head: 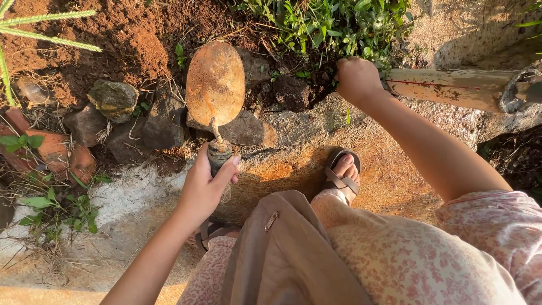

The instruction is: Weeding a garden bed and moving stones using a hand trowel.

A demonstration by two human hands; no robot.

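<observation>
Trowel (215, 85) comes first: its rusty, soil-caked oval blade lies over the dark stones (164, 121) edging the red earth bed (130, 39), tip pointing away from the person. Left hand (206, 186) is wrapped shut around its short handle, thumb up along the side. Right hand (357, 79) is closed in a fist at the foot of the green weeds (339, 25); what it grips is hidden by the fingers. Just beside that fist a pale pipe (446, 87) runs off right. Below, a sandalled foot (341, 175) stands on the concrete ledge (299, 130).
</observation>
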